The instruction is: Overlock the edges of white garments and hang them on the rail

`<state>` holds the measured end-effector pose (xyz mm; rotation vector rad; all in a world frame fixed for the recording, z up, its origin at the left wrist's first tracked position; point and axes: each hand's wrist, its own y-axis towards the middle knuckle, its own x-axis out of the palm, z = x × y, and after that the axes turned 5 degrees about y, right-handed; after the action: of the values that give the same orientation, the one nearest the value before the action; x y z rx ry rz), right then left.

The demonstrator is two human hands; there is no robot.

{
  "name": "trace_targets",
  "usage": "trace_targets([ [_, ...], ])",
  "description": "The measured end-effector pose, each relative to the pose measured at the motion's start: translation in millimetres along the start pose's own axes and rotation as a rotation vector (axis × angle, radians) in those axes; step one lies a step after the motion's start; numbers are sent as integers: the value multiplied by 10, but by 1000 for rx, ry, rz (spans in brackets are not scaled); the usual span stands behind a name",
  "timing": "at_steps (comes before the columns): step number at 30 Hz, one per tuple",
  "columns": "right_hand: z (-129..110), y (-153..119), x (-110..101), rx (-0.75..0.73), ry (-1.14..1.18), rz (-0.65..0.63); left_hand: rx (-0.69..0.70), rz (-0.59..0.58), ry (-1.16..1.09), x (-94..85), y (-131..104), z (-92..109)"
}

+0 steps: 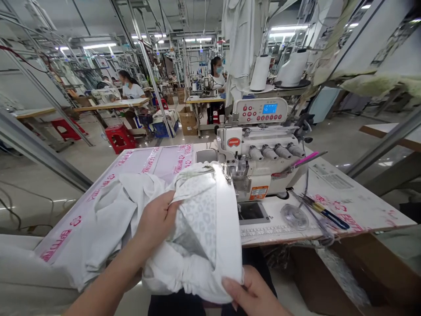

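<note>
A white garment [197, 219] with a faint leopard print and a wide plain band lies partly under the presser foot of the overlock sewing machine [259, 153]. My left hand [159, 219] is closed on a fold of it, left of the needle area. Low at the front, my right hand [246, 287] pinches the edge of the band between thumb and fingers. The band runs from the lit foot down to that hand. Gathered cloth hangs over the table's front edge, and more white fabric [112, 215] spreads to the left.
Thread snips [325, 210] and a clear round plastic item [294, 216] lie right of the machine on the table [371, 206]. Thread cones [261, 72] stand behind. An open cardboard box [315, 281] sits below right. Two co-workers [131, 90] sit at machines farther back, near red stools [120, 138].
</note>
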<state>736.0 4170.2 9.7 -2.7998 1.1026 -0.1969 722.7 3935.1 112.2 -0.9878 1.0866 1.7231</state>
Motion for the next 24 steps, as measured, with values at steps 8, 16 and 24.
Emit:
trace_targets([
  [8,-274,404,-267,-116,8,-71,50,132,130,-21,374,36],
  [16,-463,819,-492,-138,19,-41,108,350,186,158,784,-33],
  [24,-588,1032,-658,-141,111,-49,280,-272,-301,481,-45,413],
])
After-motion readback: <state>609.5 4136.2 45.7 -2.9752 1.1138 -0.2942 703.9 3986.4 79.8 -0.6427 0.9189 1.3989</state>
